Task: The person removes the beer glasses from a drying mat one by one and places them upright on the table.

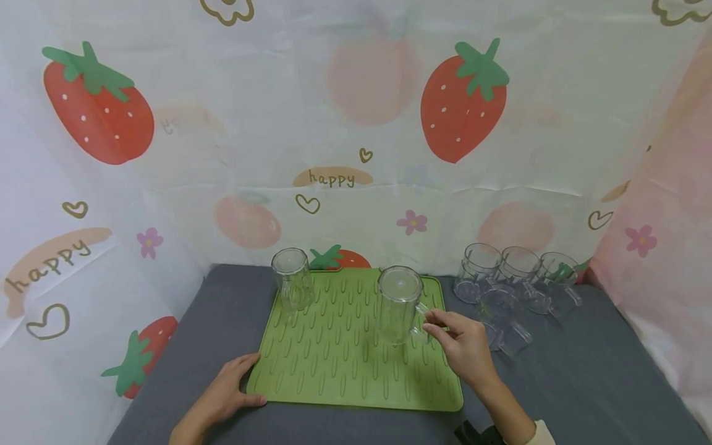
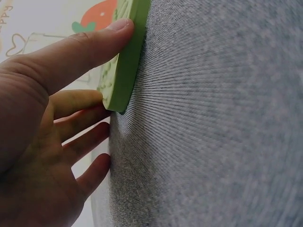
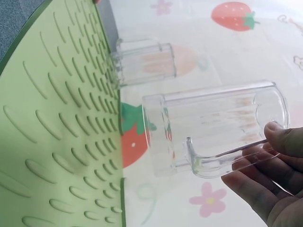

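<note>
My right hand (image 1: 464, 346) pinches the handle of a clear glass mug (image 1: 399, 309) between thumb and fingers. That mug hangs above the right part of a green ribbed drying mat (image 1: 334, 371), with a gap between them in the right wrist view. It looks upside down, its closed end up. My left hand (image 1: 225, 389) rests at the mat's near left corner; its thumb (image 2: 104, 40) lies on the mat's edge and the other fingers are spread loosely beside it. A second clear mug (image 1: 293, 281) stands at the mat's far left corner.
Several more clear mugs (image 1: 479, 272) stand grouped on the grey cloth (image 1: 601, 371) right of the mat, near the right forearm. A white curtain (image 1: 356, 142) printed with strawberries rises behind the table and along its sides.
</note>
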`<state>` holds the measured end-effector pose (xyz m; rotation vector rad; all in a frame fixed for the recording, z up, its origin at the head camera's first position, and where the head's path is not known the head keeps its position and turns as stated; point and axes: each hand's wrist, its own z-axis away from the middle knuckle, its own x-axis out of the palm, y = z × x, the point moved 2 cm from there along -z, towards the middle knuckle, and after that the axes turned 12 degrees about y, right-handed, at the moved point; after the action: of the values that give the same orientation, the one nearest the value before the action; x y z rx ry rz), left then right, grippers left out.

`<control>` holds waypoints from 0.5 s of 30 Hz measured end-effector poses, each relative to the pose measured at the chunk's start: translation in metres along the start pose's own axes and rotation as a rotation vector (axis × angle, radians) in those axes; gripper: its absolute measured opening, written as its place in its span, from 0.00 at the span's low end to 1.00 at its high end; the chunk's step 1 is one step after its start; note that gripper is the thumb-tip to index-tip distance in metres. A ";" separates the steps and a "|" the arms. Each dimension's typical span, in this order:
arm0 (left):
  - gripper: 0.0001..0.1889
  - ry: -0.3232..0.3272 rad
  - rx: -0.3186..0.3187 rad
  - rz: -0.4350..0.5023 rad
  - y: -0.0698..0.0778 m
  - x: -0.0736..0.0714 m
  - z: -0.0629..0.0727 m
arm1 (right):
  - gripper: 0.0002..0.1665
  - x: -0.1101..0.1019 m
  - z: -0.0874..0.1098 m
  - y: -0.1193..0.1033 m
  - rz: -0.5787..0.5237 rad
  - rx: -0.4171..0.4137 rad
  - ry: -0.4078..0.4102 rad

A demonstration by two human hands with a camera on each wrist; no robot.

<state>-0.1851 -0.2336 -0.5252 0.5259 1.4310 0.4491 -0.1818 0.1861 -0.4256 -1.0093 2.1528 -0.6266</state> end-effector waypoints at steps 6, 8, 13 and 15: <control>0.49 -0.005 0.002 -0.015 0.000 -0.001 -0.002 | 0.10 -0.001 -0.005 -0.003 0.002 -0.012 -0.001; 0.50 -0.006 0.001 -0.020 0.000 -0.001 -0.003 | 0.10 -0.001 -0.007 -0.004 0.006 -0.018 0.003; 0.50 -0.014 -0.003 -0.020 -0.001 0.000 -0.003 | 0.10 -0.003 -0.010 -0.005 0.006 -0.043 0.008; 0.50 -0.014 -0.005 -0.016 -0.001 0.000 -0.002 | 0.11 -0.003 -0.012 -0.005 0.001 -0.056 0.005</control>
<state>-0.1876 -0.2340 -0.5261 0.5124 1.4193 0.4350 -0.1865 0.1871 -0.4137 -1.0378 2.1863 -0.5716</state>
